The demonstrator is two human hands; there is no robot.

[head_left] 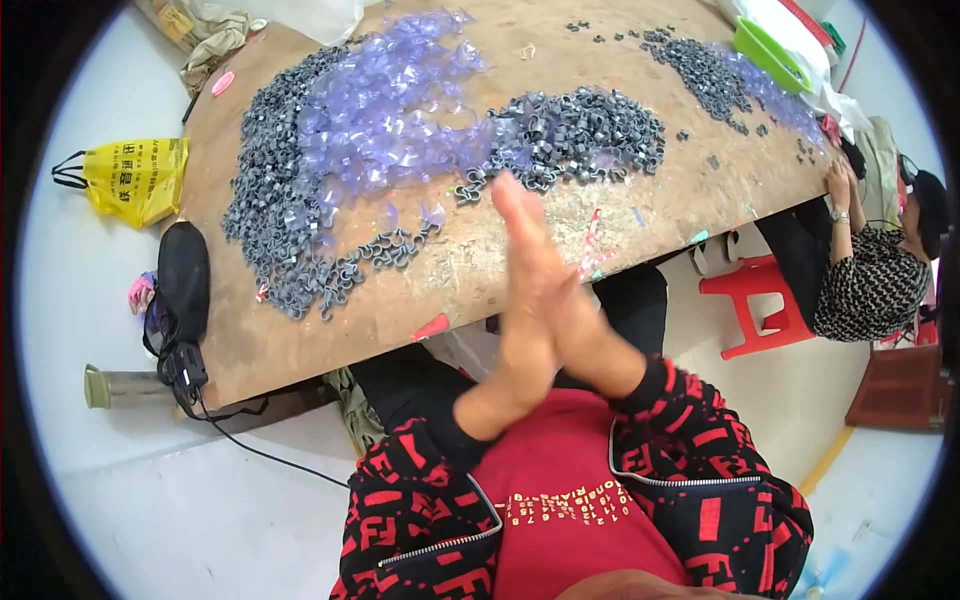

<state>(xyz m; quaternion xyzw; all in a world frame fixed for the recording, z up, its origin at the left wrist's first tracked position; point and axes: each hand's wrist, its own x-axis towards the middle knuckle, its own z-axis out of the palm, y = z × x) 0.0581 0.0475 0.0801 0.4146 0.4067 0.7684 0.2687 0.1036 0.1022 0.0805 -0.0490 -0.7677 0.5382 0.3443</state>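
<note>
Brown worktop (480,270) carries heaps of grey clips (580,135) and clear purple pieces (385,110); near its front edge, left hand (525,330) and right hand (560,300) press palm to palm, fingers (515,205) straight, apparently empty, perhaps rubbing off dust.

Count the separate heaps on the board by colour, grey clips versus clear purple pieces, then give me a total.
Grey clip heaps: 3 (left, middle, far right)
Clear purple heaps: 2 (large, small far right)
Total: 5
</note>
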